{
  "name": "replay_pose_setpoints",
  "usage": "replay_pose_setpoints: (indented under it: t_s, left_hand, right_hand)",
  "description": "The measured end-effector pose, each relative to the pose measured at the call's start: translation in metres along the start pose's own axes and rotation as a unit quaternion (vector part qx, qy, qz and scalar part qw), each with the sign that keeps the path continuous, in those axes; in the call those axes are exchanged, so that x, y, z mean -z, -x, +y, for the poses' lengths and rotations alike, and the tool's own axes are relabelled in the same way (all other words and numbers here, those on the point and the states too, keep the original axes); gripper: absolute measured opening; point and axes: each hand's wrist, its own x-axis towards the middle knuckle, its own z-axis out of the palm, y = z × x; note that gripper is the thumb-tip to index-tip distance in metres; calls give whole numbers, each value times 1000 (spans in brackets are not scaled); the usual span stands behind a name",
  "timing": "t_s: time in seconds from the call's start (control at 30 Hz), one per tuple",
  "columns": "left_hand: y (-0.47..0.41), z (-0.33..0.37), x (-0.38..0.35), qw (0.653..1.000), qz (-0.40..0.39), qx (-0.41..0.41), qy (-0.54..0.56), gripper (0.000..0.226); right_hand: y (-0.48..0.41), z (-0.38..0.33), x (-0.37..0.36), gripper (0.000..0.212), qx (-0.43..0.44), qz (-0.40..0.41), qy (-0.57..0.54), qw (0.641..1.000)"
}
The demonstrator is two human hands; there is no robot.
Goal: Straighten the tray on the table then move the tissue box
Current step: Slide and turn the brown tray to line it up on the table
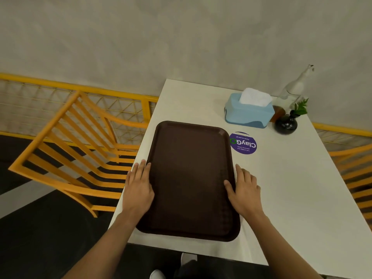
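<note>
Brown tray (189,178) is lying low and centre in the frame near the table's (291,188) front left edge, with the left hand (138,188) and right hand (243,190) pressing flat against its long sides, fingers extended and close together, gripping nothing. Its near left corner is sitting close to the table edge, so an uneven push is risking tipping it off towards the chair (76,150). Blue tissue box (248,111) is standing at upper right, just beside a bottle (291,91) and vase (285,123), which a careless reach is likely to topple.
</note>
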Motion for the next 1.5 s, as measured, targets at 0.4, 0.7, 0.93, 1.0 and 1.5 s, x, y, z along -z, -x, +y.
replay_pose_setpoints:
  t_s: [0.4, 0.7, 0.93, 1.0, 1.5]
  left_hand:
    - [-39, -22, 2, 1000, -26, -10, -2, 58]
    - [-70, -36, 11, 997, -74, -19, -4, 67]
    - [-54, -43, 8, 995, -93, -30, 23, 71]
    - [-52, -45, 8, 995, -93, -40, 23, 71]
    - [-51, -27, 1, 994, -95, -49, 27, 72]
  right_hand:
    - [-26, -18, -19, 76, 4, -42, 17, 999]
    - [-37, -45, -20, 79, 2, -50, -22, 999]
    - [-18, -44, -29, 77, -3, -41, -32, 999]
    - [-12, -44, -31, 77, -9, -36, -26, 999]
    - [-10, -24, -28, 78, -30, -45, -10, 998]
